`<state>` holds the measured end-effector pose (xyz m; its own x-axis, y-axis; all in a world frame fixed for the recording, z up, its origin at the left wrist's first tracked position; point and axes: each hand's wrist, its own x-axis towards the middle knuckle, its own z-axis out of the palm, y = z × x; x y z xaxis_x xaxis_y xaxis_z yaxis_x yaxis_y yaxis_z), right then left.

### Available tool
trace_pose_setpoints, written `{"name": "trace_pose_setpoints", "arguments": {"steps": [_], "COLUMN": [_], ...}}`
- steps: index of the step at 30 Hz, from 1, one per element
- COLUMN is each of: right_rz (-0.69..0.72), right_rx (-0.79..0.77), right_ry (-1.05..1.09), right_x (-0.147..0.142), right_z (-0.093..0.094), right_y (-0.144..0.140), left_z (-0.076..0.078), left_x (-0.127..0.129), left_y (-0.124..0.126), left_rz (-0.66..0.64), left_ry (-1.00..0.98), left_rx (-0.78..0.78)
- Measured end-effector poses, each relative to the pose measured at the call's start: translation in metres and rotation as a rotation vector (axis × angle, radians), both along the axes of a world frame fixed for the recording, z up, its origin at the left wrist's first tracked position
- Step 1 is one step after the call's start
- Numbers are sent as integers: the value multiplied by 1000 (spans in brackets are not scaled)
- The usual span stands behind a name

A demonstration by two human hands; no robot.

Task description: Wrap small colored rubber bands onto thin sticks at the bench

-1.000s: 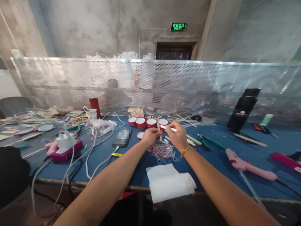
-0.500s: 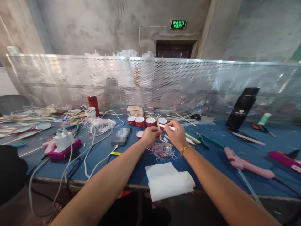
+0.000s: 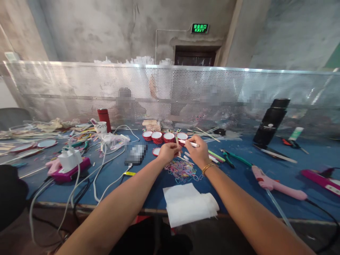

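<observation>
My left hand is closed on a thin wooden craft stick, held nearly upright. In my right hand is a white marker pen, its tip pointing left toward the stick. Just behind my hands stand several red paper cups with white insides in a row, and another red-rimmed piece lies left of my left hand. Below my hands is a heap of colourful paper clips or small bands. More markers lie right of my right hand.
White cloth lies at the table's front edge. Pliers and a pink glue gun are on the right, with a black bottle behind. Cables, a purple power strip and a phone-like device occupy the left. A perforated metal screen bounds the back.
The whole view has shifted slightly, so things sit a little further left. Both hands keep their hold on the craft stick and the marker pen, with hardly any movement.
</observation>
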<state>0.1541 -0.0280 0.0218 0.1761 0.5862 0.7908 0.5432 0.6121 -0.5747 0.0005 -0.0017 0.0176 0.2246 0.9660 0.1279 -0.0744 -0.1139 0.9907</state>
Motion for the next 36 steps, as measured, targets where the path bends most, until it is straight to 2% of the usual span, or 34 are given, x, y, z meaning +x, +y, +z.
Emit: {"name": "trace_pose_setpoints", "arguments": {"steps": [5,21,36], "right_rz": [-18,73,17], "right_rx": [17,22,0], "right_ry": [23,7,41], "right_x": [3,-3,2], "right_z": [0,4,0], "right_y": [1,-4,2], "left_z": [2,-3,2], "left_x": [-3,-1,0], "left_y": [2,4,1], "left_rz": [46,-16,28], "left_ry": [-2,7,-12], "left_rx": [-3,49,-10]}}
